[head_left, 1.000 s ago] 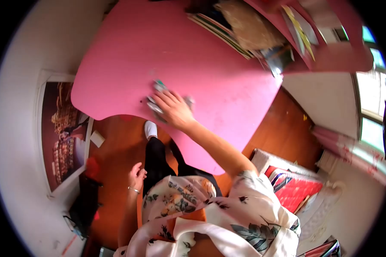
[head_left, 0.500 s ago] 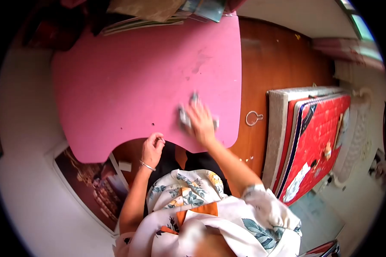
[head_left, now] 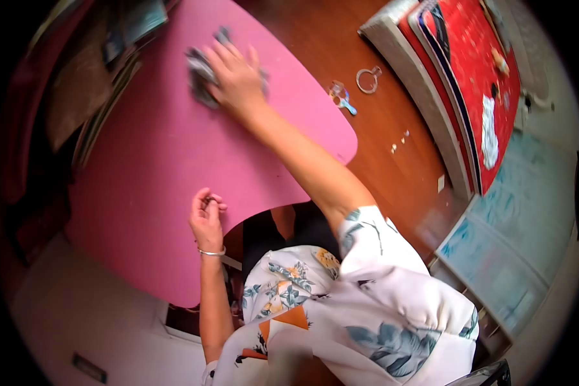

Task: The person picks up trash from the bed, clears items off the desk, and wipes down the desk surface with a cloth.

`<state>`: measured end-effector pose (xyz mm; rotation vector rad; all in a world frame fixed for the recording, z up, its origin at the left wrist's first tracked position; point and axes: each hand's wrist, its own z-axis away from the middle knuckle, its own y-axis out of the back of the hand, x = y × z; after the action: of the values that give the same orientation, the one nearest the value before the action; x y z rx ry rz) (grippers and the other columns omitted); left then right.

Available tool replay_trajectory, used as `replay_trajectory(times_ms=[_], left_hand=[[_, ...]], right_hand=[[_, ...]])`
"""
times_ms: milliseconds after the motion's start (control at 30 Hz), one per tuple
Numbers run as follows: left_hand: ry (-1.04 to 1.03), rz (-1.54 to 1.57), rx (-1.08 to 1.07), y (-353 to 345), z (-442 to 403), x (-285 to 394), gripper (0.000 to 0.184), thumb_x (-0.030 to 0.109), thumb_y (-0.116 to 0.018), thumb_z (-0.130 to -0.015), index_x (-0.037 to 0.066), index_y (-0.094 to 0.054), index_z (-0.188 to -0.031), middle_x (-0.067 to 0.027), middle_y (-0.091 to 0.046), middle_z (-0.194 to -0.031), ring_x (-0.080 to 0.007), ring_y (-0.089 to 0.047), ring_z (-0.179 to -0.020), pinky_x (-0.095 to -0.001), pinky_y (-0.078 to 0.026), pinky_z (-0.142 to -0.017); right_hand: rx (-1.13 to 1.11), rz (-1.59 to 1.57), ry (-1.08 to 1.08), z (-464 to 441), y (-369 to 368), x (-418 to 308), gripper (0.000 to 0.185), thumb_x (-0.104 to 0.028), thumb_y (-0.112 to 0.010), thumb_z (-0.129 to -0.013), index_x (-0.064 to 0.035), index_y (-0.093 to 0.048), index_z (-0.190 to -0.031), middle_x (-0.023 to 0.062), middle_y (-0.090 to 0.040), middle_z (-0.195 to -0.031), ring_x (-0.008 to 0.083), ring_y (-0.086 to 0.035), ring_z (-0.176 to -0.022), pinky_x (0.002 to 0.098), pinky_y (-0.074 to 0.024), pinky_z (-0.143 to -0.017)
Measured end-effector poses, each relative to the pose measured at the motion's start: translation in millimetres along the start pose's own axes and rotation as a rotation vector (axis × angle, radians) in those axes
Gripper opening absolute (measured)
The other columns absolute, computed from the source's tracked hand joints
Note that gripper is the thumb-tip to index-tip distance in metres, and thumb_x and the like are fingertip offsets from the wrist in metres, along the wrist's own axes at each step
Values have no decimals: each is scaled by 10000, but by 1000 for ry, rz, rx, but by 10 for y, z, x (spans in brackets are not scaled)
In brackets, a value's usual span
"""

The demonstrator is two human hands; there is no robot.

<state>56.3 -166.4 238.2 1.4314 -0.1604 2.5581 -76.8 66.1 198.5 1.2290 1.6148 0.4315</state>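
Observation:
My right hand (head_left: 236, 80) presses down on a crumpled grey cloth (head_left: 202, 77) on the pink tabletop (head_left: 154, 148), near its far right edge. Bits of the cloth stick out on both sides of the hand and beyond the fingertips, which are blurred. Over the near part of the tabletop is my left hand (head_left: 207, 215), its fingers curled and a bracelet on the wrist. Whether those curled fingers hold anything small is too unclear to tell.
Books and papers (head_left: 106, 109) stand along the tabletop's left side. On the wooden floor (head_left: 392, 174) lie a round clear object (head_left: 368, 80), a small blue-handled item (head_left: 347, 106) and scraps. A red mattress (head_left: 476, 71) is at the upper right.
The view has swung round. My right hand and the cloth have moved away from my body across the tabletop. My left hand has risen from beside the table's edge to over it.

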Motion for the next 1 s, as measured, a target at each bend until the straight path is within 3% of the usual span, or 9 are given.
replay_trajectory(times_ms=[100,200,333,400,500,633,800,967,1000], left_hand=[[-53,-51,-53,17,-112,147,218,-25,-473,-891,-31,-500,-1106,-69,-582,-877,-105,-565,-709,-225,-495,-664],[-22,-87,-60,-29,-196,126,209,-22,-480,-890,-31,-510,-1097,-70,-587,-874,-102,-566,-705,-225,-494,-664],[-4,-127,-68,-192,-148,160,198,-18,-488,-892,-23,-527,-1086,-67,-589,-881,-105,-564,-701,-228,-494,-660],[-56,-91,-92,-205,-108,272,199,-9,-506,-891,-16,-536,-1087,-65,-595,-881,-112,-564,-693,-237,-501,-658],[-75,-156,-162,-319,-126,350,199,-6,-512,-891,-15,-538,-1088,-68,-601,-873,-114,-567,-700,-242,-499,-670],[-65,-183,-237,-563,-104,458,186,13,-518,-897,-13,-545,-1079,-71,-607,-868,-111,-570,-706,-238,-491,-658],[-43,-263,-298,-719,-163,398,189,18,-521,-897,-14,-545,-1081,-68,-607,-864,-112,-570,-703,-232,-486,-660],[-27,-334,-349,-909,-145,366,196,36,-530,-894,-15,-543,-1084,-68,-605,-855,-115,-567,-690,-228,-472,-651],[-31,-356,-355,-924,-123,363,196,36,-530,-894,-15,-543,-1084,-68,-605,-855,-115,-567,-690,-228,-472,-651]], right_hand=[[-66,172,-325,1209,939,274,617,-200,-646,-756,-66,-430,-1318,140,-457,-1312,274,-404,-1249,460,-219,-1043],[73,363,-540,1940,1298,470,588,-228,-626,-782,-12,-438,-1295,154,-474,-1279,306,-437,-1176,507,-291,-979],[298,171,-741,1079,994,911,470,-294,-577,-817,-27,-514,-1198,195,-553,-1168,352,-540,-1037,433,-422,-877],[-59,-116,-796,406,1099,996,408,-386,-533,-827,-45,-589,-1046,214,-631,-938,378,-611,-859,452,-480,-758],[-175,-156,-583,766,1290,984,413,-385,-550,-845,-77,-559,-1120,198,-608,-1010,355,-593,-941,424,-475,-800],[265,-321,-888,2108,1707,634,465,-224,-624,-848,2,-480,-1227,182,-582,-1067,279,-605,-943,344,-474,-829],[311,-582,-1249,2312,1532,-212,527,-159,-682,-798,4,-456,-1245,166,-626,-1043,240,-612,-964,326,-458,-855],[719,-784,-1285,1786,1385,702,419,-185,-735,-724,29,-545,-1030,190,-646,-895,305,-636,-790,368,-485,-727],[586,-661,-1277,1697,1360,862,393,-185,-733,-725,34,-548,-992,193,-646,-870,301,-635,-760,369,-487,-705]])
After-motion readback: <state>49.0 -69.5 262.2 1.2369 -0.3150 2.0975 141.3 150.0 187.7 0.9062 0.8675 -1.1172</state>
